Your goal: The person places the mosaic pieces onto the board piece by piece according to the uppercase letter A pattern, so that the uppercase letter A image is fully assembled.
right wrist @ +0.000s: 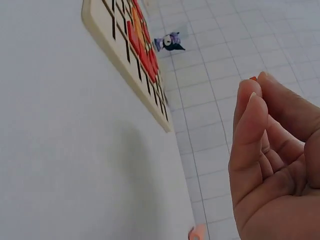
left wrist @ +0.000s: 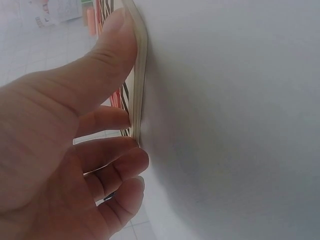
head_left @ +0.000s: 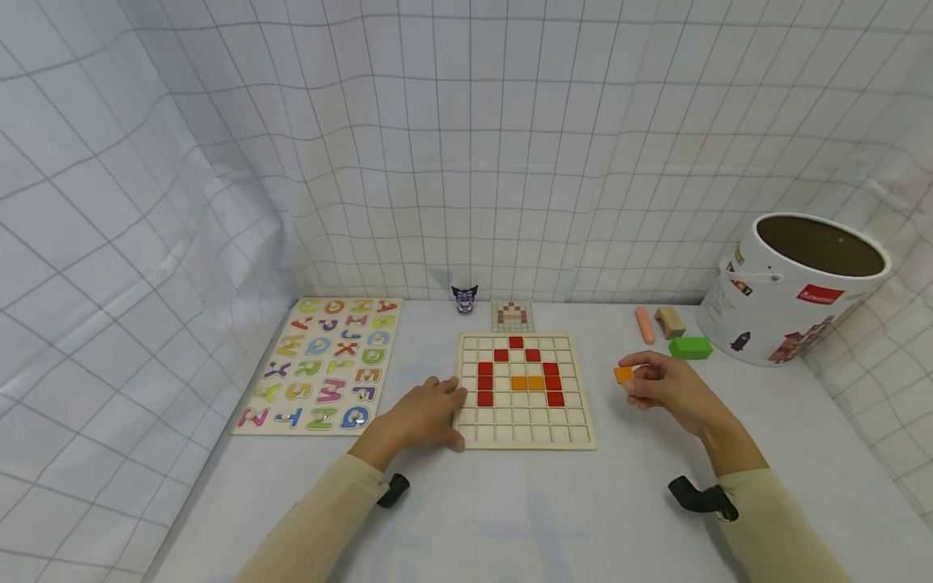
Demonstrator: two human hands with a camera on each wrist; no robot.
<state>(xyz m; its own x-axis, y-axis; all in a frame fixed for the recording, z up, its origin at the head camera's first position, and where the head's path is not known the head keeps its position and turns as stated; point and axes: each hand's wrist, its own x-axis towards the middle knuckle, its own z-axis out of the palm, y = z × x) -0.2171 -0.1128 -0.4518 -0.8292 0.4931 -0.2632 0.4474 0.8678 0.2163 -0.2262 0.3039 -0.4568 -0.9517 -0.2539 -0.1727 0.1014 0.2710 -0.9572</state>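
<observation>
A square wooden grid board [head_left: 525,437] lies on the table, with red tiles [head_left: 555,398] and two orange tiles [head_left: 535,383] set in its cells. My left hand [head_left: 423,414] rests against the board's left edge, thumb near the lower corner; in the left wrist view the thumb [left wrist: 120,37] and fingertips touch the rim. To the right of the board, my right hand [head_left: 666,389] pinches an orange tile [head_left: 624,374] between thumb and fingers. The right wrist view shows only a sliver of that tile [right wrist: 253,78]. Behind the board is a small pattern card [head_left: 513,314].
An alphabet puzzle board [head_left: 328,364] lies at the left. Behind the grid board stands a small figurine [head_left: 464,300]. Toward the back right are an orange stick [head_left: 645,325], a wooden block [head_left: 670,322], a green block [head_left: 691,348] and a white bucket [head_left: 773,300].
</observation>
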